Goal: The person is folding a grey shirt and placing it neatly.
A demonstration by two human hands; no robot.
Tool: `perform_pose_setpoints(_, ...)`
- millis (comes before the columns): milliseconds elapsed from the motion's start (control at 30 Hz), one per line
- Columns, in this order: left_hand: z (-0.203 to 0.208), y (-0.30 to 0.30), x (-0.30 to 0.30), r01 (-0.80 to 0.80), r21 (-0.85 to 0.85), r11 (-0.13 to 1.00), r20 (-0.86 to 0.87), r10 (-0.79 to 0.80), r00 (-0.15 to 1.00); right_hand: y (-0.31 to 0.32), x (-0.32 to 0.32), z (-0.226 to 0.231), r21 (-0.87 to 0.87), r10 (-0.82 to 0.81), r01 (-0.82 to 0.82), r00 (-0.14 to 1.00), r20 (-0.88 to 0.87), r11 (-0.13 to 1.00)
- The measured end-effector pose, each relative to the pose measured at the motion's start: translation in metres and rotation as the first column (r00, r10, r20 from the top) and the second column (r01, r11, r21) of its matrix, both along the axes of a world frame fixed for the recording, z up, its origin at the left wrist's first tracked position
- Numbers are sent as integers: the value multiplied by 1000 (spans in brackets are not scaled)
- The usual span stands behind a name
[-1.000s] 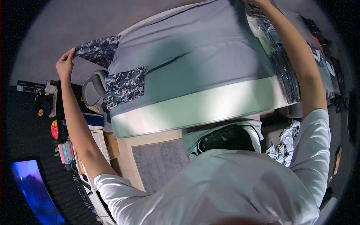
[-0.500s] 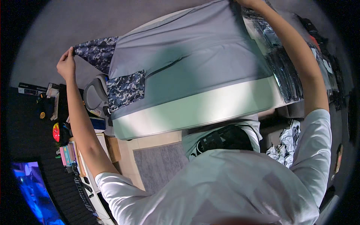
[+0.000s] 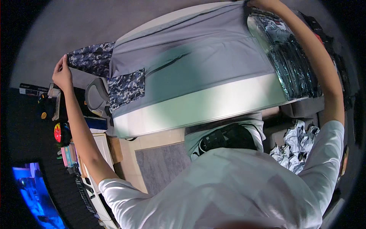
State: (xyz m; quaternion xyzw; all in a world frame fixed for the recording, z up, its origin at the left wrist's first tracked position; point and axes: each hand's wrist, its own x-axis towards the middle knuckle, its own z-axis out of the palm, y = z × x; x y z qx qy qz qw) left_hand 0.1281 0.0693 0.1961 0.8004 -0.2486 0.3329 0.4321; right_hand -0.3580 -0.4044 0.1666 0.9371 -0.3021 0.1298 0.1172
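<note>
Spread across the white table (image 3: 213, 101) is a large grey cloth garment (image 3: 213, 57), with creases and a dark slit-like line near its middle. Two camouflage-patterned parts show at its left end: a sleeve-like piece (image 3: 93, 57) and a squarish piece (image 3: 127, 87) lying flat on the table. My left hand (image 3: 63, 72) pinches the outer tip of the sleeve-like piece, drawing it out past the table's left end. At the far right, my right hand (image 3: 263, 4) is closed on the garment's dark corner; the picture's upper edge partly cuts it off.
Stacked dark items in clear plastic (image 3: 293, 65) cover the table's right end. Crumpled silvery-white material (image 3: 293, 147) lies on a seat at the right. A grey chair (image 3: 96, 93) stands by the table's left end, and a desk (image 3: 103, 150) and lit screen (image 3: 40, 194) are farther left.
The garment has shifted slightly toward the near left, showing more bare table along the far edge. My left hand has moved a little left and down, still pinching the sleeve-like piece.
</note>
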Motion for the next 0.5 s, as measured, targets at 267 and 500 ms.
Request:
perform_pose_setpoints(267,-18,3,-33,232,70,970,-24,-231,973,48,-68,12,49,-111,120,980,-166,992)
perform_pose_setpoints(500,-35,29,-58,317,79,945,-62,-313,948,56,-86,-40,150,45,4,945,-325,989)
